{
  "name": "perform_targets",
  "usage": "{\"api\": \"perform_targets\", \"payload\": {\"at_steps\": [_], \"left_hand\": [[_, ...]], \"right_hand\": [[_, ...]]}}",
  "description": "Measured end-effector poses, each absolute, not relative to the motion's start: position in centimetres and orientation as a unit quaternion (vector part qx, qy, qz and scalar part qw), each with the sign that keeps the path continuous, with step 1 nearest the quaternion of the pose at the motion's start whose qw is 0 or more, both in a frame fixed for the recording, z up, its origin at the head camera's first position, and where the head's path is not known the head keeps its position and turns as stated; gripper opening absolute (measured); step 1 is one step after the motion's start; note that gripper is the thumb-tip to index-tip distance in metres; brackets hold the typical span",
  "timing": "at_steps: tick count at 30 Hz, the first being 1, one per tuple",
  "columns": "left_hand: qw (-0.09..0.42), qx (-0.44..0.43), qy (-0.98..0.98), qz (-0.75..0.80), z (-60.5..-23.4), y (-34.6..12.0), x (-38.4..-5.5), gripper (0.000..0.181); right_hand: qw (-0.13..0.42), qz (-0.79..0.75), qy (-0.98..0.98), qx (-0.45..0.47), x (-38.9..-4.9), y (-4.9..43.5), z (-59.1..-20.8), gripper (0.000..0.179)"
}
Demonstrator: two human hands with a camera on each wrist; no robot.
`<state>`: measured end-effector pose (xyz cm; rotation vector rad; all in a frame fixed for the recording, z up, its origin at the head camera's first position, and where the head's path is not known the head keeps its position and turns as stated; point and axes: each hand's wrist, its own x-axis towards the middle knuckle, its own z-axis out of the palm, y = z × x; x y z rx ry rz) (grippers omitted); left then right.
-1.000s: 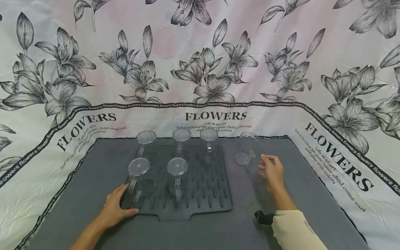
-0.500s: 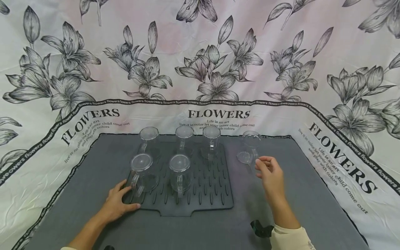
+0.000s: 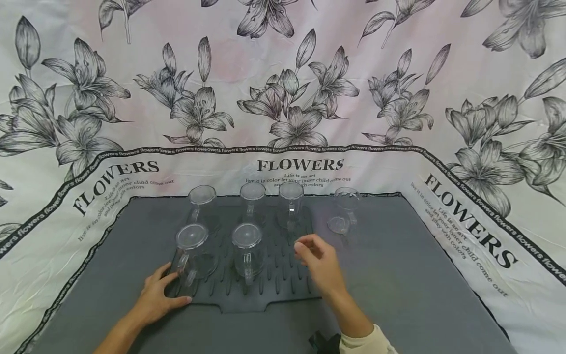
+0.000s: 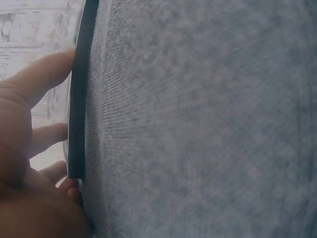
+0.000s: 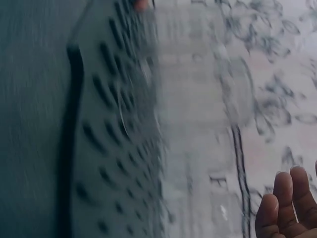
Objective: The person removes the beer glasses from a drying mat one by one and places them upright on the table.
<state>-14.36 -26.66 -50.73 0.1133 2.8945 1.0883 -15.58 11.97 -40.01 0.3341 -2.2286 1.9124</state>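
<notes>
My left hand [image 3: 152,297] rests at the near left corner of a dark ridged drying mat [image 3: 283,285], fingers spread. In the left wrist view its fingertips touch the edge of the mat [image 4: 79,109]. My right hand [image 3: 322,263] hovers over the mat's right side, fingers loosely bent and holding nothing. In the right wrist view several of its fingers [image 5: 285,198] show. Clear glass mugs stand upside down on the mat, among them a front left mug [image 3: 199,250], a front middle mug [image 3: 247,250] and a back right mug [image 3: 290,204].
Right of the mat, near the table's back edge, another clear mug [image 3: 342,211] stands upright on the grey table [image 3: 398,275]. A white flower-printed cloth [image 3: 300,162] rises behind the table and along its sides.
My right hand has moved left, from beside the upright mug to over the mat's right side. The left hand stays at the mat's corner. The head view shifts slightly.
</notes>
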Motion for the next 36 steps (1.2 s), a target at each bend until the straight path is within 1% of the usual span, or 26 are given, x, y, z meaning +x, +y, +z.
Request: {"api": "perform_targets", "payload": {"at_steps": [5,10,16,23,28,32,36], "left_hand": [[0.025,0.036,0.936,0.348,-50.6,-26.7,-14.4,0.087],[0.044,0.03,0.935,0.351,-50.6,-26.7,-14.5,0.088],[0.059,0.026,0.937,0.345,-50.8,-26.8,-14.6,0.089],[0.063,0.03,0.936,0.345,-50.8,-27.0,-14.6,0.086],[0.066,0.034,0.937,0.34,-50.9,-27.1,-14.6,0.085],[0.079,0.025,0.94,0.331,-51.0,-27.2,-14.7,0.085],[0.082,0.023,0.94,0.33,-51.0,-27.1,-15.0,0.085]], "right_hand": [[0.046,0.635,-0.759,0.136,-15.0,9.4,-40.0,0.012],[0.012,0.623,-0.77,0.138,-15.8,8.4,-42.6,0.019],[-0.023,0.622,-0.77,0.14,-16.1,7.6,-44.2,0.026],[-0.046,0.628,-0.766,0.129,-16.1,6.6,-45.0,0.032],[-0.056,0.644,-0.752,0.131,-16.0,5.9,-45.4,0.028],[-0.055,0.647,-0.749,0.134,-16.0,5.3,-45.7,0.025],[-0.056,0.643,-0.751,0.138,-16.0,5.0,-45.9,0.025]]}}
